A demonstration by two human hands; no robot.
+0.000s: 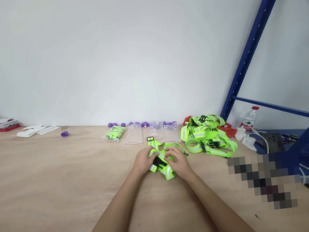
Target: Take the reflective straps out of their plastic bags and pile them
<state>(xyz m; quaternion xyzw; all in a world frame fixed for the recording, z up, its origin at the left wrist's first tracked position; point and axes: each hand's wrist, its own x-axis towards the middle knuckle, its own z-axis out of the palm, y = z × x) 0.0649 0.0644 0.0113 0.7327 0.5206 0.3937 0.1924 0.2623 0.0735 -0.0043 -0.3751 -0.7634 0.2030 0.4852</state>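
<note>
Reflective strap vest (161, 155), centre frame: left hand (143, 162) is gripping its left edge; right hand (180, 162) is touching it, grip unclear. Smoothing it flat should be helping.

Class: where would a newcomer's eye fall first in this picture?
Probably on the heap of neon-green, silver-striped straps, right of centre. Next, near the middle, the smaller strap piece in the left hand, right hand at it. Then the blue metal frame slanting up the right side.
</note>
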